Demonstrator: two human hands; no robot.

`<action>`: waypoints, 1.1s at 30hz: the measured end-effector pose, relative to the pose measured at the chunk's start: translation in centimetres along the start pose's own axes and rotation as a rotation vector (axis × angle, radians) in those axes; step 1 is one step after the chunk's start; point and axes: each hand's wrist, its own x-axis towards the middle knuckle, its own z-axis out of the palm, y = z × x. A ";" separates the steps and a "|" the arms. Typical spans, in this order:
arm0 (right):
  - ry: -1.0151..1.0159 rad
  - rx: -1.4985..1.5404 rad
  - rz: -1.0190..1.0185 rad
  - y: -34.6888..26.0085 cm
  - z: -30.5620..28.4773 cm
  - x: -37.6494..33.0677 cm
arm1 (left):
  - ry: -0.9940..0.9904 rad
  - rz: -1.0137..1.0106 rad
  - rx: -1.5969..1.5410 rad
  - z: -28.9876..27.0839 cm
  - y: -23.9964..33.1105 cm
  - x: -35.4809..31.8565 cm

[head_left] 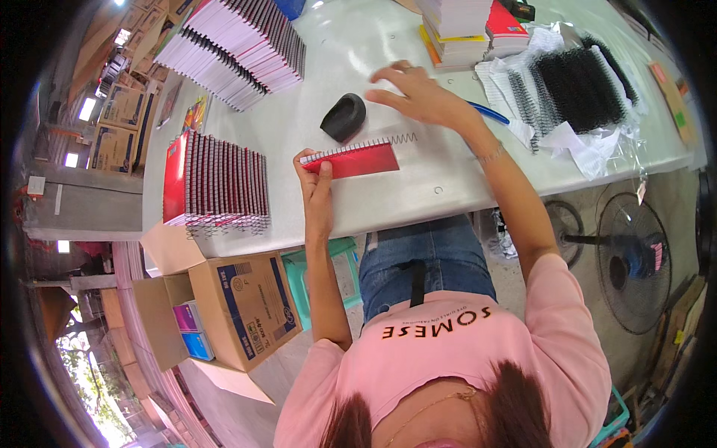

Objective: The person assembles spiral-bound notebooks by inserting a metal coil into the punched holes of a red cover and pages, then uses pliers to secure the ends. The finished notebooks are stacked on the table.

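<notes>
My left hand (317,183) grips a small red-covered notebook (366,160) at its left end, thumb on the cover. A spiral binding coil (402,139) runs along the notebook's far edge and sticks out past its right end. Above the table, to the right of a black rounded block (343,117), my right hand (418,93) is raised with fingers spread and holds nothing. A slim blue tool (489,112), partly hidden by my right wrist, lies on the table. Many loose black coils (579,89) rest on white paper and clear plastic at the right.
Red spiral notebooks (224,179) stand in a row at the left, with taller notebook stacks (246,45) behind. Unbound books (463,45) are piled at the back. An open carton (246,306) sits below the table's left edge; a fan (631,261) stands at the right.
</notes>
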 end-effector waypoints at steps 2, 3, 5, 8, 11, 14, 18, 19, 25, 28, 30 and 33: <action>0.173 -0.183 0.039 -1.3 0.1 -1.9 | 0.033 0.036 0.028 0.5 -0.4 -0.2; 0.278 -0.237 -0.042 -2.5 0.5 -2.4 | 0.048 0.052 0.044 0.8 -0.6 -0.4; 0.334 -0.315 -0.158 -5.3 2.0 -3.4 | 0.095 0.071 0.058 1.5 -0.5 -1.0; 0.196 -0.359 -0.241 -8.9 4.1 -3.6 | 0.093 0.171 -0.023 1.4 -0.9 -1.1; 0.084 -0.299 -0.264 -9.2 5.8 -3.5 | 0.163 0.210 -0.085 1.7 -0.8 -1.4; 0.125 -0.119 -0.246 -9.7 5.7 -3.2 | 0.238 0.196 -0.004 0.6 -0.7 -2.3; 0.222 0.042 -0.267 -9.5 6.0 -3.4 | 0.338 0.247 0.061 1.0 0.5 -2.8; 0.201 0.084 -0.256 -9.6 5.7 -3.7 | 0.340 0.257 0.082 1.0 1.0 -2.9; 0.179 0.162 -0.232 -9.9 4.9 -3.7 | 0.322 0.280 0.103 0.4 1.9 -2.9; 0.218 0.192 -0.227 -9.8 4.8 -4.1 | 0.309 0.276 0.129 0.4 2.3 -2.7; 0.222 0.202 -0.236 -9.6 4.7 -4.1 | 0.314 0.268 0.133 0.4 2.3 -2.6; 0.208 0.173 -0.265 -9.3 4.4 -4.0 | 0.313 0.246 0.146 0.4 2.3 -2.6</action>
